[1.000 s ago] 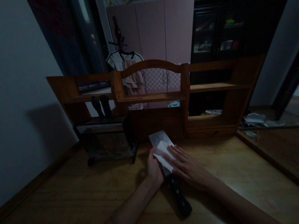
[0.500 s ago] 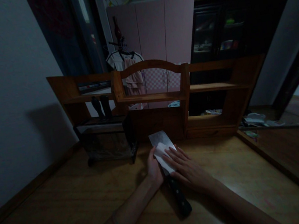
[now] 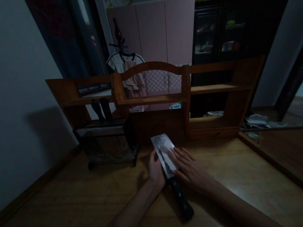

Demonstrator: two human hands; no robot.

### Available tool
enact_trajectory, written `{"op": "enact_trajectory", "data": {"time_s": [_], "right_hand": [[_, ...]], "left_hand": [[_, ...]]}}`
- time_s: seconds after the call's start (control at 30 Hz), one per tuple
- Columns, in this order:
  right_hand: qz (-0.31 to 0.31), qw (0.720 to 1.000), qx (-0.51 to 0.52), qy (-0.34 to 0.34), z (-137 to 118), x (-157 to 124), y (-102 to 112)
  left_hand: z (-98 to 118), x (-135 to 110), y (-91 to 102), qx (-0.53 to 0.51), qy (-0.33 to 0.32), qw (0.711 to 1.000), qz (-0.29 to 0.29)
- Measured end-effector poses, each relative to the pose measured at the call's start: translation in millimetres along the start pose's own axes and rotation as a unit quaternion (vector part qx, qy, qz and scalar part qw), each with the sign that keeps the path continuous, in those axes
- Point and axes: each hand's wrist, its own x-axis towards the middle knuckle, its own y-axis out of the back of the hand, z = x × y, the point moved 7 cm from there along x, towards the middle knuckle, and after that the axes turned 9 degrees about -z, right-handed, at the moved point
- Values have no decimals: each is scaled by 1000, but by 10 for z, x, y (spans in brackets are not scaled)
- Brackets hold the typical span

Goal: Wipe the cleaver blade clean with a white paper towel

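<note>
A cleaver with a broad metal blade and a black riveted handle lies at a slant in front of me, blade pointing away. My left hand is closed on the blade's left side; some of its fingers are hidden beneath. Against the flat of the blade lies a white sheet, which looks like a paper tissue. My right hand presses this tissue to the blade's right side, its fingers long and close together. Neither hand is on the handle.
Behind the cleaver stands a wooden shelf unit on the wooden tabletop. A knife block with two dark handles rising from it is on the left, near the wall. A raised wooden edge borders the table at right.
My right hand has slid slightly rightward with the tissue, so more of the blade's left side and its base now shows. My left hand has stayed about where it was.
</note>
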Motion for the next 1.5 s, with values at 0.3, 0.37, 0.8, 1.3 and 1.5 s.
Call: {"op": "enact_trajectory", "data": {"time_s": [0.3, 0.37, 0.8, 1.3, 1.5], "right_hand": [[133, 978, 140, -80, 398, -154, 131], [151, 972, 164, -78, 347, -165, 166], [-26, 998, 53, 11, -119, 0, -62], [-41, 997, 29, 50, -318, -19, -50], [-51, 997, 39, 44, -288, -34, -59]], "left_hand": [[-22, 10, 53, 18, -8, 1000, 20], [-23, 12, 78, 15, -9, 1000, 24], [-41, 32, 130, 19, 1, 999, 32], [-63, 58, 140, -13, -6, 1000, 7], [-60, 52, 206, -14, -20, 999, 39]]}}
